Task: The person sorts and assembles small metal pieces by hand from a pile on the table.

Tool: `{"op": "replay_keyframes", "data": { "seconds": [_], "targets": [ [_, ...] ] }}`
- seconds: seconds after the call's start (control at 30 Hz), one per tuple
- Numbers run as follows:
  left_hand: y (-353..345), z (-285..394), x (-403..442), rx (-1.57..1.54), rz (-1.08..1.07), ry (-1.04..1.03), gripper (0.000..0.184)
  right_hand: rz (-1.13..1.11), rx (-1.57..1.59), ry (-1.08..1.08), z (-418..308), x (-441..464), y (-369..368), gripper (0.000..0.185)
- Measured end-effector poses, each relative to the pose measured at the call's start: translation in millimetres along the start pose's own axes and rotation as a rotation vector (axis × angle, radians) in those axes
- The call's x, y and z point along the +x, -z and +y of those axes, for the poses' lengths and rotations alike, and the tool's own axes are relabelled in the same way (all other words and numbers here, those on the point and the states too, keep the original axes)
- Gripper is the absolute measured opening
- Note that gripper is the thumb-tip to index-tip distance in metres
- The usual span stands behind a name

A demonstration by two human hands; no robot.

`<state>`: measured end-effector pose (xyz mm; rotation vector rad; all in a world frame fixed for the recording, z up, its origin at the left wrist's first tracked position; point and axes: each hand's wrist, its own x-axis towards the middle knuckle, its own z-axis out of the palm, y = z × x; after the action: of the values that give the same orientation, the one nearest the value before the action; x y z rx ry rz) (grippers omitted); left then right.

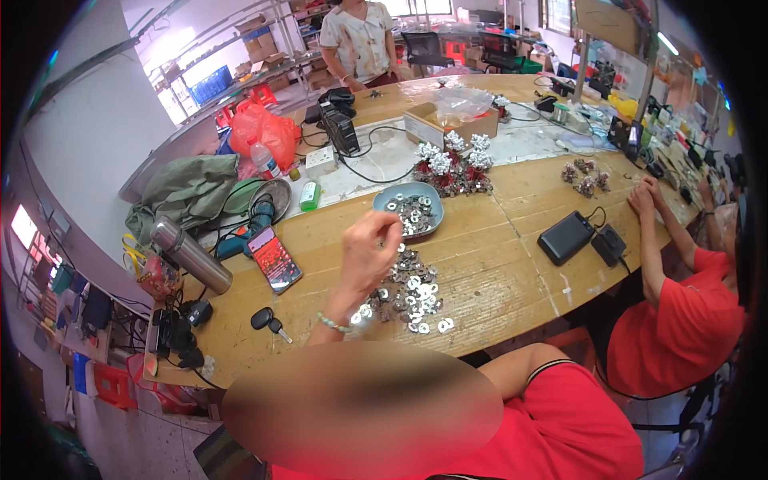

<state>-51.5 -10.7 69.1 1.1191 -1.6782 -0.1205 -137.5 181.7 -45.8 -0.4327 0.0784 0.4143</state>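
Note:
My left hand (pixel 370 250), with a beaded bracelet (pixel 334 323) on its wrist, is raised over the wooden table. Its fingers are curled together in a pinch, and whatever they hold is too small or hidden to name. Just beyond the fingertips stands a blue-grey bowl (pixel 438 210) holding many small metal pieces with pale round parts. Beneath and to the right of the hand, a loose pile of similar metal pieces (pixel 420 298) spreads over the tabletop. My right hand does not show; a blurred patch covers the near part of the view.
Behind the bowl sit bunched parts with white tops and red wires (pixel 454 164) and a cardboard box (pixel 472 126). Leftward lie a phone (pixel 274 260), keys (pixel 268 320) and a steel flask (pixel 192 254). Rightward are a black power pack (pixel 566 238) and a co-worker's hands (pixel 642 194).

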Motion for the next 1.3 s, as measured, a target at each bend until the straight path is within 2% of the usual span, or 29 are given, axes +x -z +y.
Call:
{"op": "replay_keyframes", "data": {
  "seconds": [0.03,0.07,0.13,0.2,0.37,0.53,0.63,0.9,1.23,1.3],
  "targets": [
    [-6,17,6,-0.044,-0.01,-0.046,0.008,-0.069,0.191,-0.019,4,12,4,0.031],
    [-15,35,12,-0.088,-0.02,-0.096,0.008,-0.222,0.269,0.019,10,26,12,0.036],
    [-33,67,20,-0.009,-0.091,-0.258,0.004,-0.398,0.384,-0.047,13,46,20,0.039],
    [-57,92,21,-0.092,-0.117,-0.414,0.004,-0.57,0.472,-0.131,14,59,23,0.041],
    [-106,143,1,-0.225,-0.17,-0.57,0.012,-0.651,0.461,-0.194,8,67,18,0.039],
    [-125,169,-21,-0.287,-0.206,-0.638,0.013,-0.624,0.416,-0.169,5,51,11,0.038],
    [-137,178,-33,-0.359,-0.202,-0.594,0.013,-0.581,0.371,-0.135,5,41,8,0.037],
    [-152,193,-61,-0.337,-0.255,-0.656,0.018,-0.442,0.2,-0.018,0,15,-3,0.034],
    [-148,199,-64,-0.346,-0.329,-0.71,0.018,-0.219,-0.142,0.177,-9,-26,-17,0.031],
    [-149,199,-64,-0.349,-0.304,-0.711,0.018,-0.101,-0.354,0.246,-9,-34,-22,0.031]
  ]
}}
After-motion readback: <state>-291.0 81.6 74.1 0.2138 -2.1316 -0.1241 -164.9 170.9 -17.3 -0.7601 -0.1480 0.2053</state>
